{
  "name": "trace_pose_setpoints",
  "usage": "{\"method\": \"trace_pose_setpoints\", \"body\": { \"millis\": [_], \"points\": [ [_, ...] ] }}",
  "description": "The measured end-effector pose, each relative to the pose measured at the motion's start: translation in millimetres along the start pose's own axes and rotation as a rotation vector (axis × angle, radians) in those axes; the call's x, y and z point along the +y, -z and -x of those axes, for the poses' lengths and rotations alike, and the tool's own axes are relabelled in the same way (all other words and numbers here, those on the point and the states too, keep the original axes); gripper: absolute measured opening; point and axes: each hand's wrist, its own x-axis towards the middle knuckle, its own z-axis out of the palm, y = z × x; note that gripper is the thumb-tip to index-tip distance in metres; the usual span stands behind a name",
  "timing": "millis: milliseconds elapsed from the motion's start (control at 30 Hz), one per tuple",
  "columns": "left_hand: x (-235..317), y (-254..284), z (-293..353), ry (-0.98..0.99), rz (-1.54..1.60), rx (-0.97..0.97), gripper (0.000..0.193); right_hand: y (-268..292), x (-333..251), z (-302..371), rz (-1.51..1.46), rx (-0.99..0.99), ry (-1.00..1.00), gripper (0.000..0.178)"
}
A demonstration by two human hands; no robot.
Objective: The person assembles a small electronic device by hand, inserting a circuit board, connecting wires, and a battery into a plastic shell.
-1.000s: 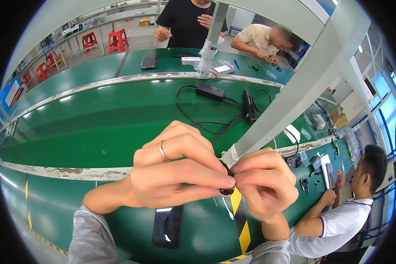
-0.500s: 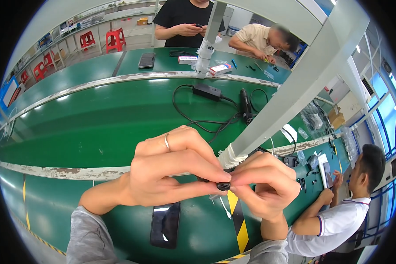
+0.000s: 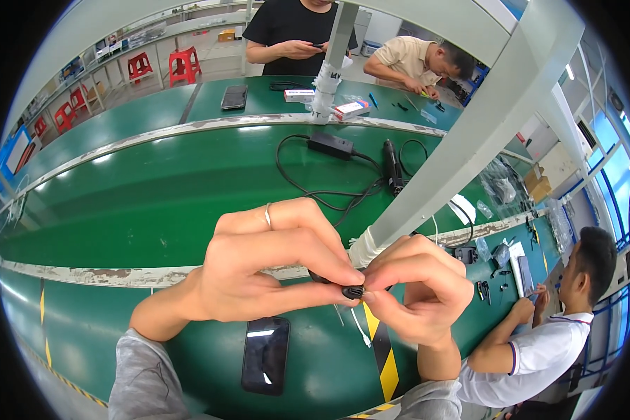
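Between my two hands is a small black plastic piece [image 3: 352, 292] with a rounded, slotted end facing me. My left hand [image 3: 273, 262], a ring on one finger, pinches it between thumb and forefinger. From the other side, the thumb and forefinger of my right hand [image 3: 420, 287] grip its edge, the fingertips of both hands nearly meeting. More of the dark piece shows behind my left fingers, but most of it is hidden. Below my left hand a black smartphone [image 3: 266, 357] lies on the green table, beside the end of a white cable [image 3: 360, 329].
A grey metal post [image 3: 462, 147] slants up just beyond my hands. On the green bench behind lie a black power adapter [image 3: 330, 145] with its cable and a black car charger plug [image 3: 392, 166]. A co-worker in a white shirt [image 3: 539, 357] sits at the right; two others work across.
Both hands have risen very slightly with the black piece, and its slotted end has tipped a little. The pinch of both hands stays closed. The right-hand co-worker's hand has lowered.
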Motion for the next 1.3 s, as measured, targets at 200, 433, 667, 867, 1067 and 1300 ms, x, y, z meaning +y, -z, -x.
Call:
{"method": "trace_pose_setpoints", "body": {
  "millis": [200, 433, 667, 867, 1067, 1300],
  "points": [
    [0.9, 0.1, 0.6, 0.007, -0.014, -0.014, 0.024, 0.2, -0.3, -0.5, 0.0, -0.001, 0.021, 0.019],
    [5.3, 1.1, -1.3, 0.039, 0.005, -0.051, 0.023, 0.0, -4.7, 0.1, -0.03, 0.004, -0.018, 0.023],
    [8.0, -2.5, 0.9, 0.076, 0.005, -0.054, 0.024, 2.7, -12.8, -0.9, -0.021, -0.018, -0.086, 0.018],
    [10.6, -3.5, 3.5, 0.146, -0.008, -0.07, 0.022, 2.7, -13.3, -2.0, 0.0, -0.049, -0.139, 0.018],
    [12.6, -3.9, -0.9, 0.134, -0.027, -0.058, 0.023, 6.4, -6.9, -2.6, -0.097, -0.057, -0.152, 0.018],
    [-1.2, -5.5, 2.2, 0.269, 0.256, -0.057, 0.028, 4.4, -4.6, 1.9, -0.384, -0.069, -0.29, 0.029]
  ]
}}
